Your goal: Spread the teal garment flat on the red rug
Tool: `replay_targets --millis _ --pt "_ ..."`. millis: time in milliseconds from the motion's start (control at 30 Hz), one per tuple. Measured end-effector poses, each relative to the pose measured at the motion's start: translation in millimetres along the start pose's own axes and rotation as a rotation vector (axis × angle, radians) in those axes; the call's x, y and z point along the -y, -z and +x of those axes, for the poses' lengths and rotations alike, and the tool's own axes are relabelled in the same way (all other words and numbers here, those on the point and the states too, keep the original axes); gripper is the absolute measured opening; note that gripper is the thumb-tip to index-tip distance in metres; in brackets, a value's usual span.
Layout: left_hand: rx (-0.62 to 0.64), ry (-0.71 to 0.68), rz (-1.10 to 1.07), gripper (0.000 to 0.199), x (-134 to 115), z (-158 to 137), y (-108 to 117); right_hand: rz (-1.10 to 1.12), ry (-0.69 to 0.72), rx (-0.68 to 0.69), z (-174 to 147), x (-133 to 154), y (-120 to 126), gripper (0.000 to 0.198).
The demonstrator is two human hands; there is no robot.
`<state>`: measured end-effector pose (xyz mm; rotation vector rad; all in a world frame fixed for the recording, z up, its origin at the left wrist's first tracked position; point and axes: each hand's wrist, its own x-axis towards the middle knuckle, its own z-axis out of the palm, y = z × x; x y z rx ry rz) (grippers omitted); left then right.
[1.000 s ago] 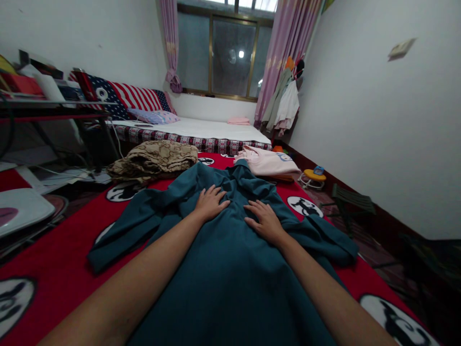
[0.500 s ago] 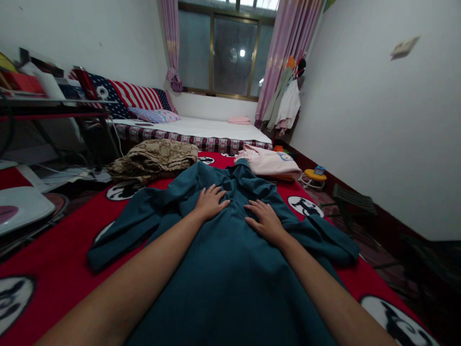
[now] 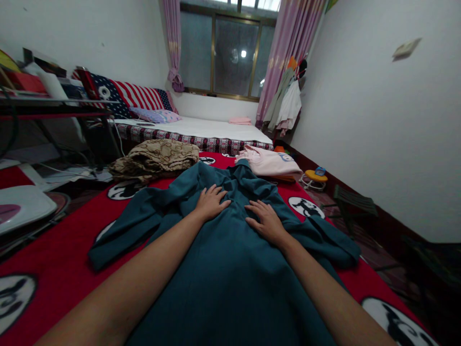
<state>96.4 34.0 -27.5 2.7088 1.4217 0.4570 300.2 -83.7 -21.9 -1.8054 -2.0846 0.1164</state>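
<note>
A dark teal garment [image 3: 223, 269] lies spread on a red blanket [image 3: 61, 250] printed with black-and-white cartoon faces. My left hand [image 3: 210, 202] rests flat on the garment's upper part, fingers apart and pointing away from me. My right hand [image 3: 264, 220] lies flat beside it on the same cloth, fingers spread toward the left. Neither hand grips the fabric. One teal sleeve [image 3: 118, 235] stretches left, the other [image 3: 331, 242] bunches at the right.
A folded brown patterned cloth [image 3: 154, 157] lies beyond the garment at left, a folded pink garment [image 3: 268, 161] at right. Behind is a bed [image 3: 201, 129] under a window. A desk [image 3: 54, 108] stands left; a small stool [image 3: 351, 204] and yellow toy [image 3: 312, 176] sit right.
</note>
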Motion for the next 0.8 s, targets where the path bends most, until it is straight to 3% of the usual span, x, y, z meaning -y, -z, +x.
replay_targets --millis 233,400,467,567,700,733,800 --pt "0.002 0.002 -0.016 0.052 0 0 1 -0.006 -0.02 -0.028 0 -1 0 0.042" --pt "-0.032 0.016 -0.087 0.054 3 0 1 -0.253 -0.098 -0.139 0 -1 0 0.039" --pt "-0.085 0.07 -0.139 0.055 7 2 1 -0.375 -0.096 -0.088 1 -14 13 0.038" --pt "-0.171 0.162 -0.196 0.054 12 7 1 -0.529 -0.134 0.017 0 -55 51 0.04" --pt "-0.141 0.172 -0.159 0.053 12 9 0 -0.723 -0.521 -0.05 -5 -113 100 0.034" --pt "-0.118 0.163 -0.142 0.053 11 8 0 -0.743 -0.545 -0.053 -8 -121 106 0.032" --pt "-0.088 0.148 -0.117 0.052 10 7 0 -0.734 -0.456 -0.05 -23 -127 108 0.033"
